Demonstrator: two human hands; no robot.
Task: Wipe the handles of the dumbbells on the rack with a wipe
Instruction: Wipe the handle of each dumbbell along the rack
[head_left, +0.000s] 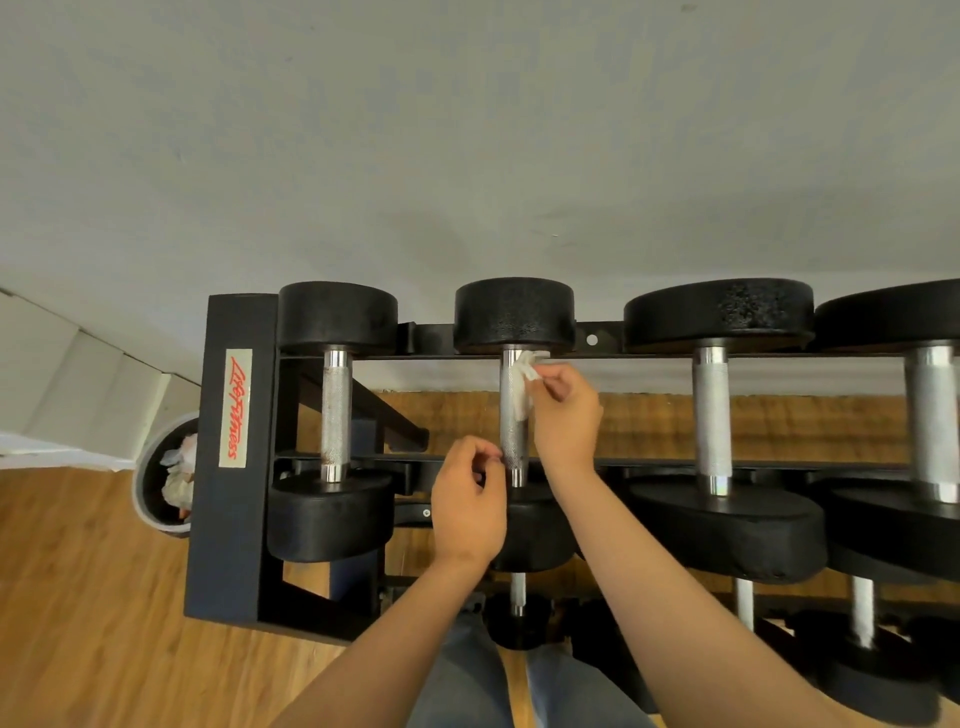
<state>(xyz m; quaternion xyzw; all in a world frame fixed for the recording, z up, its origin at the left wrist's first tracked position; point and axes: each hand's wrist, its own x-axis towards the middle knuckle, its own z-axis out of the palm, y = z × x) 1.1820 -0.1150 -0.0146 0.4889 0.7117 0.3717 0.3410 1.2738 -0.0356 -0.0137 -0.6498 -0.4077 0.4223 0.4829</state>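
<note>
While the right hand (566, 415) pinches a crumpled white wipe (522, 387) between thumb and curled fingertips, it holds the wipe against the upper part of a knurled metal handle (511, 441). That handle belongs to the second dumbbell (514, 312) from the left on the top tier of a black rack (228, 467), seen from above. The left hand (467, 499) sits by the lower end of the same handle, its fingers curled inward with the tips just beside the metal; whether they touch or grip it cannot be told. More black dumbbells lie on either side and on a lower tier. A round bin (156, 478) holding crumpled paper stands on the wooden floor (78, 597) left of the rack.
</note>
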